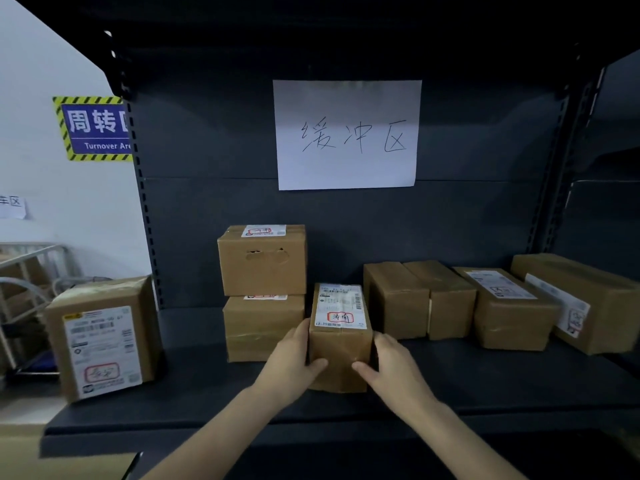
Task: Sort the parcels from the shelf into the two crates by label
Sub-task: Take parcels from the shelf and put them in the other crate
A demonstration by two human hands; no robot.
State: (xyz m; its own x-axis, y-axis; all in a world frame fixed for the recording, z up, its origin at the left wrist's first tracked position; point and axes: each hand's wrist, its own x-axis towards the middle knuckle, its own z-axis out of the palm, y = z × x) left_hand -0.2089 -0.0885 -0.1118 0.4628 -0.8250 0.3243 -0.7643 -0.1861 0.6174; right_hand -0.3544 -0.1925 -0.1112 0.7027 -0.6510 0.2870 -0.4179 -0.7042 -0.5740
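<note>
A small labelled parcel (pixel 341 336) on the shelf (pixel 207 403) is gripped from both sides. The left hand (pixel 294 358) and right hand (pixel 389 367) are clamped on it, thumbs across its front face.

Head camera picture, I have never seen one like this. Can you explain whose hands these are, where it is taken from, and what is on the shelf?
There is no machine here. A person wears a camera on their head, so you look forward and down along their own arms. The left hand and right hand hold a small parcel between them, one on each side, with the thumbs on its front. It carries a white label on top. It is at the front of a dark shelf. Left of it are two stacked boxes. To the right lies a row of more parcels. Another labelled parcel stands at the shelf's left end. A handwritten paper sign hangs on the back panel. No crates are in view.
</note>
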